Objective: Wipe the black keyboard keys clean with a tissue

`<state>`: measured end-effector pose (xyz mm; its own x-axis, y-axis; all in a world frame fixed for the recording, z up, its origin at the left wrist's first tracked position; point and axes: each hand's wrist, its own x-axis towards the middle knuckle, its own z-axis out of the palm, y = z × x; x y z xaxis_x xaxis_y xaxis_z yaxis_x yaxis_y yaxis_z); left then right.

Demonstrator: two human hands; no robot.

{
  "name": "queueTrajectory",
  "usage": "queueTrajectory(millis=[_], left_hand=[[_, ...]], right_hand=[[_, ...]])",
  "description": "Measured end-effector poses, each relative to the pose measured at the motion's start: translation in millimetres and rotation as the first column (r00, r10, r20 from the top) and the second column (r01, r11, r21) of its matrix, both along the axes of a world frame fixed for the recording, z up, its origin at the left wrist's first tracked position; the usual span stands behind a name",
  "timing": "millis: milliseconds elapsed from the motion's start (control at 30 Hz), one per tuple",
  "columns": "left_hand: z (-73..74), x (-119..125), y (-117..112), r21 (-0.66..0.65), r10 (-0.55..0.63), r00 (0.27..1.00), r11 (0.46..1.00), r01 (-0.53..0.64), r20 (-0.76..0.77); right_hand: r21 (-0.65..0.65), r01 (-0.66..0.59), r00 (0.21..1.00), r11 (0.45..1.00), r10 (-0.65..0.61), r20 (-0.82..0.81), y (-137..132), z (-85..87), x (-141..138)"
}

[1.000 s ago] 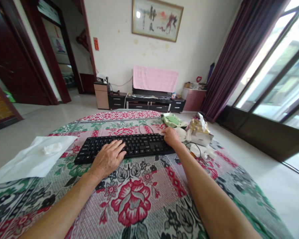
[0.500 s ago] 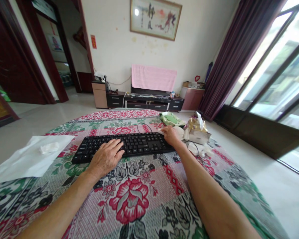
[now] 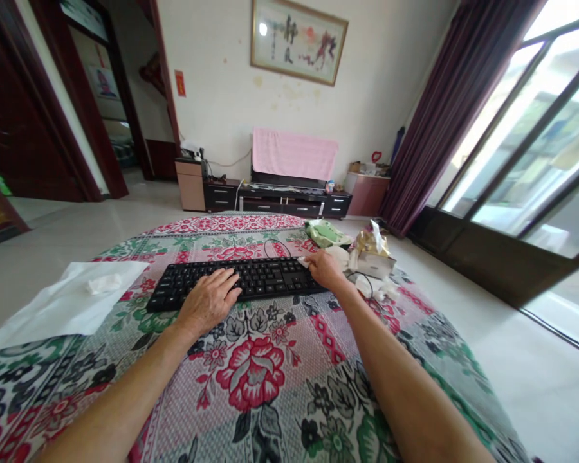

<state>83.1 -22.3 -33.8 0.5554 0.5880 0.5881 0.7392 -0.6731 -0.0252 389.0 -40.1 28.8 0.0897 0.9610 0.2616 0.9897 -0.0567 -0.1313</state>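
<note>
A black keyboard lies across the flowered cloth of a round table. My left hand rests flat on the keyboard's left half, fingers stretched over the keys. At the keyboard's right end my right hand is closed in a pinch on a small white tissue, pressing it against the far corner keys. The keyboard's black cable loops behind it.
A white paper sheet with a crumpled tissue lies at the table's left. At the right stand a tissue box, a green packet and loose crumpled tissues. Beyond are a TV stand and glass doors.
My head has shifted slightly, so the view drifts. My right hand with the tissue has slid a little left along the keyboard's far right edge. The left hand stays put.
</note>
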Motion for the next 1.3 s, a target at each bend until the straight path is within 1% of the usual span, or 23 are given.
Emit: queueTrajectory(millis=[100,200,433,700,833,967,1033,1100,1200,1300], left_hand=[[1.0,0.2,-0.5,-0.009,-0.011,1.0,1.0,0.011,0.01],[2.2,0.4,-1.4,-0.014,-0.019,0.999,1.0,0.02,0.033],[1.6,0.6,-1.8,-0.006,-0.017,0.999,1.0,0.018,0.045],[1.3,0.9,-1.0,0.005,-0.005,1.0,1.0,0.005,0.009],[2.2,0.8,-1.8,0.004,-0.008,1.0,1.0,0.008,0.006],[2.8,0.6,-2.8,0.026,0.002,1.0,1.0,-0.002,-0.013],[2.3,0.5,-2.6,0.037,0.0,1.0,0.999,0.001,-0.015],[1.3,0.6,-2.1,0.048,-0.005,1.0,0.999,0.006,-0.005],[0.2,0.8,-1.5,0.069,-0.021,0.999,0.997,0.019,0.026],[0.7,0.8,-1.8,0.106,-0.071,0.996,0.992,0.065,0.051]], right_hand=[[0.015,-0.006,1.0,1.0,0.006,0.005,-6.3,-6.7,-8.2],[0.026,-0.007,1.0,1.0,0.006,0.02,-14.0,-9.9,-13.6],[0.027,-0.02,0.999,0.999,0.019,0.045,-30.8,-10.2,-17.7],[0.045,-0.036,0.998,0.998,0.033,0.06,-51.7,-11.7,-19.4],[0.125,-0.023,0.999,0.992,0.02,0.03,-60.7,-15.0,-22.0],[0.189,0.04,0.999,0.981,-0.04,-0.002,-62.8,-17.2,-25.4],[0.235,0.012,1.0,0.972,-0.005,-0.031,-60.5,-18.7,-29.6],[0.266,-0.065,0.996,0.962,0.077,-0.037,-56.5,-21.0,-36.0],[0.228,-0.154,0.987,0.961,0.158,0.0,-49.8,-24.9,-46.7],[0.176,-0.174,0.985,0.969,0.171,0.03,-45.8,-26.8,-52.9]])
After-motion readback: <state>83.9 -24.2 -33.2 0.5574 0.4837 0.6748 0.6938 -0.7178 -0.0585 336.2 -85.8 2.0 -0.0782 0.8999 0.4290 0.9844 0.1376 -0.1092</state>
